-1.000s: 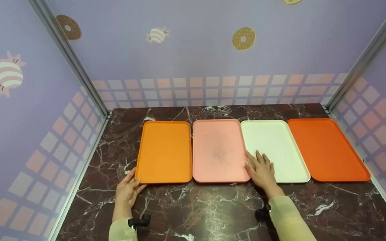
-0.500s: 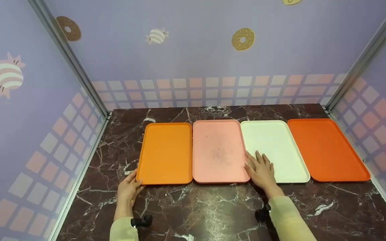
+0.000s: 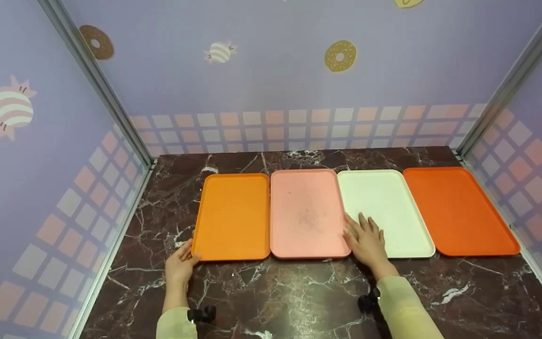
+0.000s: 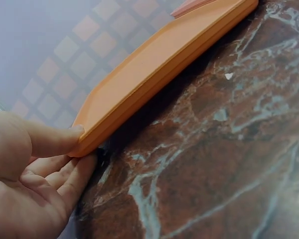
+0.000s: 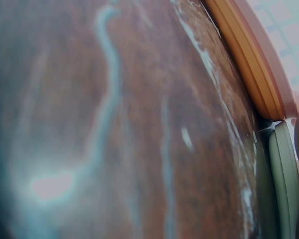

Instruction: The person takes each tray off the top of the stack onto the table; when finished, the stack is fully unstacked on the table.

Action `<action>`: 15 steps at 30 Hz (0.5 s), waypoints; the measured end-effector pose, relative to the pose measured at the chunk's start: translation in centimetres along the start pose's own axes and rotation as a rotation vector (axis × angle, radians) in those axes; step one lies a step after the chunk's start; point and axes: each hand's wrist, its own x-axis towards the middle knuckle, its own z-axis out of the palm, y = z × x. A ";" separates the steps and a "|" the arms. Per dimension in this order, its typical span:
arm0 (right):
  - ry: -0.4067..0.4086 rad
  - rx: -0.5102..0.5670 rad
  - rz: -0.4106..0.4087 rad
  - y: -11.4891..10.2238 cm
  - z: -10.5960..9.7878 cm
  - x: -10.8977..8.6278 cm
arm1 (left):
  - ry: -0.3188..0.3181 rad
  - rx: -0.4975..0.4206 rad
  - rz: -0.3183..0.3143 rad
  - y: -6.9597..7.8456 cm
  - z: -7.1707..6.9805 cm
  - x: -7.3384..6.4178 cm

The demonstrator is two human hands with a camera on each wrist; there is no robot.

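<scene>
Fingers [image 4: 75, 183] of the left hand [image 3: 178, 270] pinch the orange tray [image 3: 232, 216] at seven o'clock; right hand [image 3: 369, 244] rests loose. Best nudge softly.

Four tray tops [image 3: 304, 212] (two orange [image 3: 233, 216]) show — plus two sets of fingers [image 4: 52, 142].

The left hand [image 4: 37, 186] pinches one corner of the orange tray [image 4: 139, 69], thumb above, fingers beneath, over brown marbled tabletop [image 4: 214, 159].

Left hand [image 3: 179, 267] pinches while right hand [image 3: 368, 242] lies spread.
</scene>
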 end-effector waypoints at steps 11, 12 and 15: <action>-0.003 0.010 0.001 0.0 0.0 0.0 | 0.083 0.090 0.075 -0.4 0.6 -0.4; -0.003 0.009 0.000 0.0 0.0 -0.1 | 0.086 0.119 0.088 -0.4 0.6 -0.4; -0.001 0.008 -0.003 -0.1 0.0 -0.1 | 0.093 0.200 0.113 -0.3 0.7 -0.7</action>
